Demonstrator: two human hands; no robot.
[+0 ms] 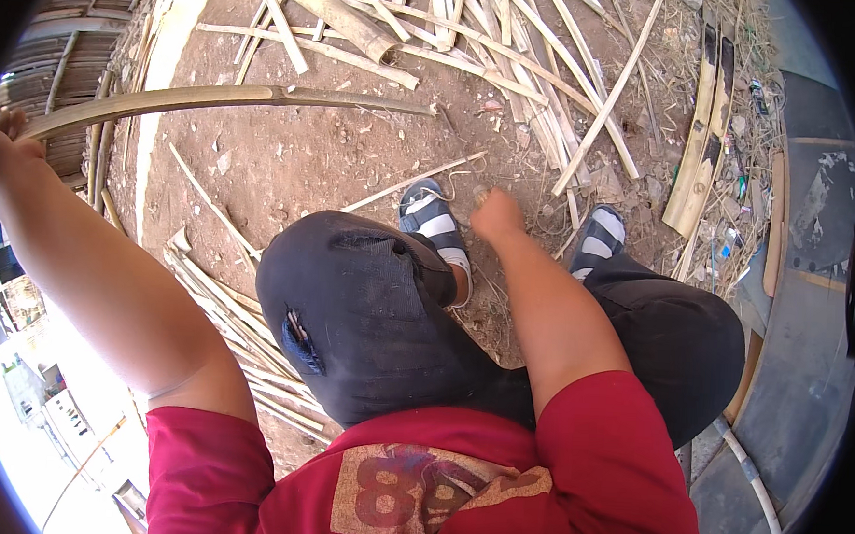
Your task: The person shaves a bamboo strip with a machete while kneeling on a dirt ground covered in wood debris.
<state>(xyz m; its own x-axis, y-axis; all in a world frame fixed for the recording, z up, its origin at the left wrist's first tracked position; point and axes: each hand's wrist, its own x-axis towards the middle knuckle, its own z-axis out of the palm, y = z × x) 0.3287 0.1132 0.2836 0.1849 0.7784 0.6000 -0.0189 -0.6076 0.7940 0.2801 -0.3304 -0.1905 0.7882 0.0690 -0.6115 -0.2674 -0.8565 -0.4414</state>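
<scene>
At the far left my left hand [6, 153] is raised and closed round a long split bamboo strip [195, 98]. The strip runs from behind the hand to the right and narrows to a thin tip above the dirt ground. Between my sandalled feet, low near the ground, my right hand [498, 216] is closed in a fist. Something small may show at its knuckles, but I cannot make out what it holds. A thin bamboo sliver [413, 181] lies on the dirt near my left sandal [429, 209].
Many loose bamboo strips [542, 109] and a thicker bamboo piece [334, 16] lie crisscrossed ahead. More strips [250, 340] are bundled left of my knee. Two scorched bamboo halves [702, 146] lie at the right, beside a grey panel [800, 354]. A slatted wall [56, 64] stands far left.
</scene>
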